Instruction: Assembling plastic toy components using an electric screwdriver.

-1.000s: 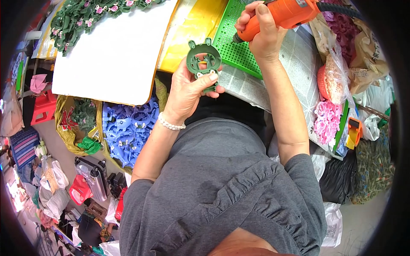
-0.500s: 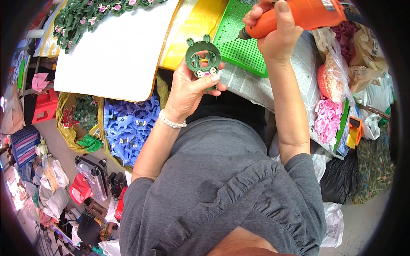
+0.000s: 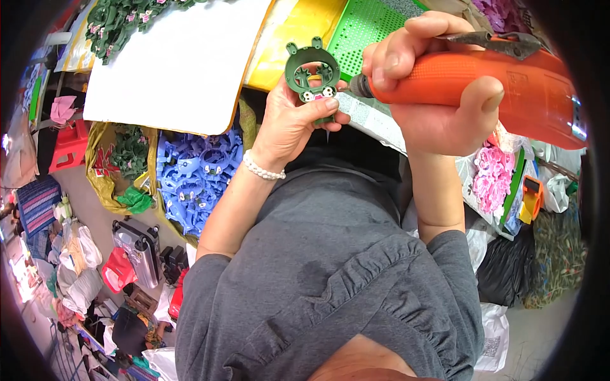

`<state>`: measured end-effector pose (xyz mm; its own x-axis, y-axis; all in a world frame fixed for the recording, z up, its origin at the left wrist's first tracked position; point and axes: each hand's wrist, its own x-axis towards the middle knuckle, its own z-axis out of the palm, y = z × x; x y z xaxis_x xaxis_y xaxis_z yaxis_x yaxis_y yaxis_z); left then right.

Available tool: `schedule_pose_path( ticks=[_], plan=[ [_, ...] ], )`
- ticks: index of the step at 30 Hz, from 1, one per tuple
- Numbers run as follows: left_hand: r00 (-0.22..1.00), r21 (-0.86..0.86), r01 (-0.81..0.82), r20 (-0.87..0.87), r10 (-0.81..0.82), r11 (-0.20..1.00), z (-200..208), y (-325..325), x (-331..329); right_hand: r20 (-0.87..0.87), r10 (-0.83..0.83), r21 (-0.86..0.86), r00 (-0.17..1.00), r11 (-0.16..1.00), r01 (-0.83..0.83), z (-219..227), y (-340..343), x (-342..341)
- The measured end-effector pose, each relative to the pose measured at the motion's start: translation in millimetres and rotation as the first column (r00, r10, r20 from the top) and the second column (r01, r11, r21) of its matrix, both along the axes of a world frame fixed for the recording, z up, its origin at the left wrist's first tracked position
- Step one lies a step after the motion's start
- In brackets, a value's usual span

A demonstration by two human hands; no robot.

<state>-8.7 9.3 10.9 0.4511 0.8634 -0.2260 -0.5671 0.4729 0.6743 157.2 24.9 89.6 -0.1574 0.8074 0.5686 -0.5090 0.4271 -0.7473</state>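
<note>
My left hand (image 3: 293, 114) grips a dark green plastic toy shell (image 3: 292, 71) by its lower part, thumb in front and fingers behind. The shell has a round ring, two ear-like tabs on top and small white-and-pink pieces at its bottom. My right hand (image 3: 429, 82) is wrapped round an orange electric screwdriver (image 3: 470, 79), held sideways with its tip pointing left. That tip is right beside the shell's lower right side; whether it touches, I cannot tell. A green perforated tray (image 3: 359, 38) lies behind the tool's tip.
A white board (image 3: 171, 70) at the left bears a heap of green toy parts (image 3: 124, 25). Below it stand sacks of blue parts (image 3: 200, 181) and green parts (image 3: 130, 155). Pink parts (image 3: 492, 178) lie at the right. A red stool (image 3: 68, 146) and a silver suitcase (image 3: 141, 254) are at the left.
My right hand has brought the screwdriver down and closer, its tip now beside the shell. My left hand has shifted slightly right and up with the shell still in it.
</note>
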Motion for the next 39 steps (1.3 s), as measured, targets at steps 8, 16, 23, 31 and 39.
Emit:
schedule_pose_path(
  ticks=[8,16,23,31,39],
  plan=[
    [0.995,0.001,-0.058,-0.084,0.058,0.998,1.3,-3.3,3.4,0.018,-0.028,-0.010,0.999,1.000,0.028,-10.7,1.5,-5.9],
    [0.992,0.024,-0.066,-0.108,0.068,0.998,-0.1,-6.1,3.8,0.024,-0.061,-0.039,0.998,0.997,0.062,-18.0,1.0,-8.5],
    [0.993,0.045,-0.057,-0.101,0.061,0.997,-1.6,-6.6,4.7,0.046,-0.090,-0.088,0.995,0.992,0.094,-21.2,-1.0,-9.9],
    [0.991,0.049,-0.072,-0.111,0.077,0.996,2.6,-6.3,8.9,0.096,-0.152,-0.101,0.984,0.982,0.161,-21.5,-1.9,-11.5],
    [0.975,0.048,-0.164,-0.146,0.169,0.985,14.4,-9.0,20.1,0.189,-0.106,-0.053,0.976,0.992,0.118,-10.9,-6.0,-15.7]
  ],
)
